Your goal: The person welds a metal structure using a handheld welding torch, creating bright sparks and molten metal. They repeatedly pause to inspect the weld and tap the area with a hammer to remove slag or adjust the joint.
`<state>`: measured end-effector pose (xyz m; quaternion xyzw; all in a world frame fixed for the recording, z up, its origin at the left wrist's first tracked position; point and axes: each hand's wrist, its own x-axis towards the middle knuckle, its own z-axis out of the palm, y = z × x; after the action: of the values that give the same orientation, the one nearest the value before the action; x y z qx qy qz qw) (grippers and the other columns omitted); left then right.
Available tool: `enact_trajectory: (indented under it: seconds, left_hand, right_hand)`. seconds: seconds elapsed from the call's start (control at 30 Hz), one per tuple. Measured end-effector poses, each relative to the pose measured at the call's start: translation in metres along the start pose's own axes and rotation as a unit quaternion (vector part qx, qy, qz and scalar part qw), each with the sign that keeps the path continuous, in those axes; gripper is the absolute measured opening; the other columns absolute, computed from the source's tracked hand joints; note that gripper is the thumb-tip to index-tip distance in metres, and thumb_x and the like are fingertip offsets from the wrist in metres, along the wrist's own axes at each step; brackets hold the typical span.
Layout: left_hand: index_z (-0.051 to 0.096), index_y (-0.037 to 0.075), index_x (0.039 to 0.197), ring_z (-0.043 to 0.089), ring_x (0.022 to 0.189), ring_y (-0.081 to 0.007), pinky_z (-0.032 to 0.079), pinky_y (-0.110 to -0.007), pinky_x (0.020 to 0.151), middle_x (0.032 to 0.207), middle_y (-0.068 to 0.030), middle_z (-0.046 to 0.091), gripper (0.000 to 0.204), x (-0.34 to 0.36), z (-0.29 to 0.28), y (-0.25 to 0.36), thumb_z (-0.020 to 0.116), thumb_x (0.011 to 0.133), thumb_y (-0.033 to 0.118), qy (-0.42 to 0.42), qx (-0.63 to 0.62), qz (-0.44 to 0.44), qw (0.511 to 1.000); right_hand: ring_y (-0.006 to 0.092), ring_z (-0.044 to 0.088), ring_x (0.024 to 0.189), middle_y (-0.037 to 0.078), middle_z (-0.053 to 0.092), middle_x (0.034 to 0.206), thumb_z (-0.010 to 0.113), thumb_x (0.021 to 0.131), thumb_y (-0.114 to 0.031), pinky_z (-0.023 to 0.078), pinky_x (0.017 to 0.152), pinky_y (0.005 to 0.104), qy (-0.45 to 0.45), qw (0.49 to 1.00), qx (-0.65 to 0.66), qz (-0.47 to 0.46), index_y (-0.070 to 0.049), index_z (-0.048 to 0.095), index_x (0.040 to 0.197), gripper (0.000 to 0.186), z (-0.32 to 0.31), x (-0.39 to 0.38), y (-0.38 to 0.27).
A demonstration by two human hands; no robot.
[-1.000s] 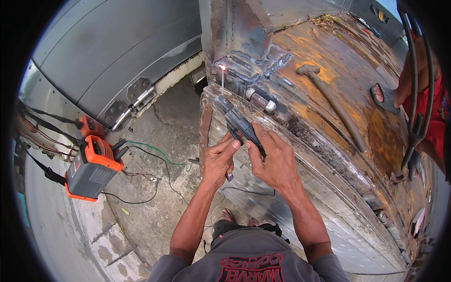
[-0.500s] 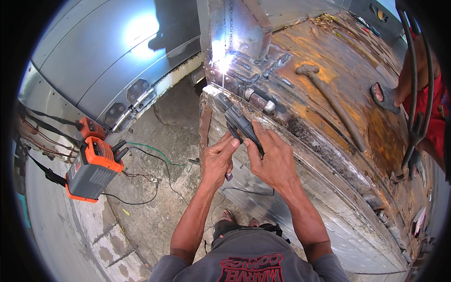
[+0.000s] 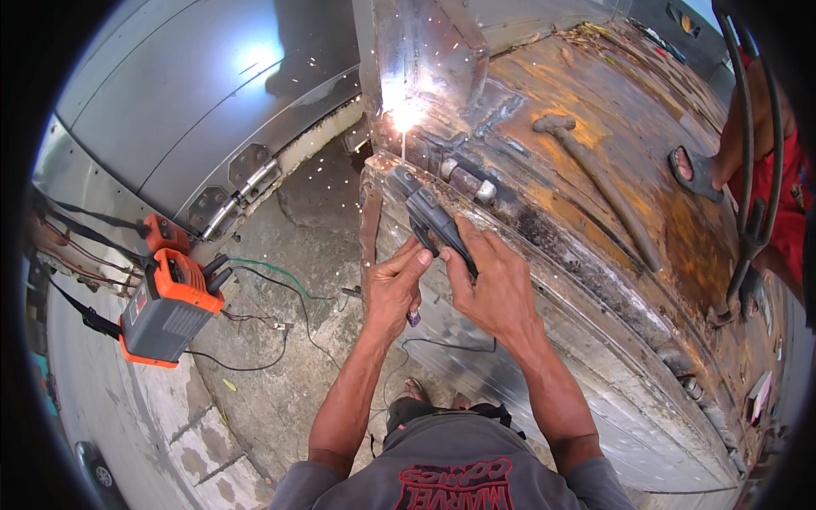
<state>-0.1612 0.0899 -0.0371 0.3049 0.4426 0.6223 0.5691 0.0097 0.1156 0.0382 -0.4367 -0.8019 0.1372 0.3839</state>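
Both of my hands are closed on a black electrode holder. My right hand wraps its handle from the right, while my left hand pinches its lower lever side. A thin welding rod points up from the holder's jaws. At the rod's tip a bright arc throws sparks against the foot of an upright metal post, and the glare hides the joint. Just right of the rod, a short round hinge barrel lies along the edge of the rusty metal bed.
An orange and grey welding machine with cables stands at the left. A hammer lies on the rusty bed. At the right, another person's sandalled foot rests near dark curved bars. A hinged grey panel is at upper left.
The arc has turned from blue-white to a warmer glow, with more sparks flying outward. The light on the grey panel is smaller. My hands keep nearly the same place.
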Motion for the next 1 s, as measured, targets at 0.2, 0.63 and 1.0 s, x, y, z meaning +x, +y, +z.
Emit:
enact_trajectory:
  seconds: [0.2,0.63,1.0]
  left_hand:
    - [0.079,-0.002,0.126,0.052,0.049,-0.0019,0.04,-0.022,0.042,0.165,-0.0227,0.051,0.035,-0.0005,-0.001,-0.0008,0.08,0.102,0.023,0.006,0.012,-0.006,1.0]
    - [0.08,-0.003,0.124,0.053,0.052,-0.0009,0.04,-0.021,0.042,0.163,-0.0213,0.054,0.032,-0.0024,-0.0021,0.0005,0.079,0.103,0.021,-0.032,-0.01,0.024,0.999]
    - [0.08,-0.005,0.122,0.054,0.051,-0.002,0.04,-0.022,0.041,0.166,-0.0261,0.048,0.033,-0.0001,-0.0044,-0.0036,0.079,0.102,0.022,-0.028,-0.006,0.029,0.999]
  right_hand:
    - [0.0388,0.073,0.073,0.023,0.071,0.095,0.073,0.098,-0.019,0.057,0.061,0.0479,0.004,1.0,-0.009,-0.005,0.006,0.065,0.142,0.051,0.0007,-0.0018,0.0007]
    - [0.037,0.073,0.073,0.024,0.073,0.095,0.076,0.096,-0.014,0.057,0.065,0.0439,-0.004,1.0,0.011,0.009,0.004,0.066,0.142,0.051,-0.0048,-0.0028,-0.0062]
    - [0.0388,0.075,0.071,0.023,0.073,0.099,0.073,0.098,-0.02,0.059,0.06,0.0471,-0.018,1.0,-0.011,0.018,0.005,0.066,0.141,0.051,-0.0054,-0.0031,-0.0062]
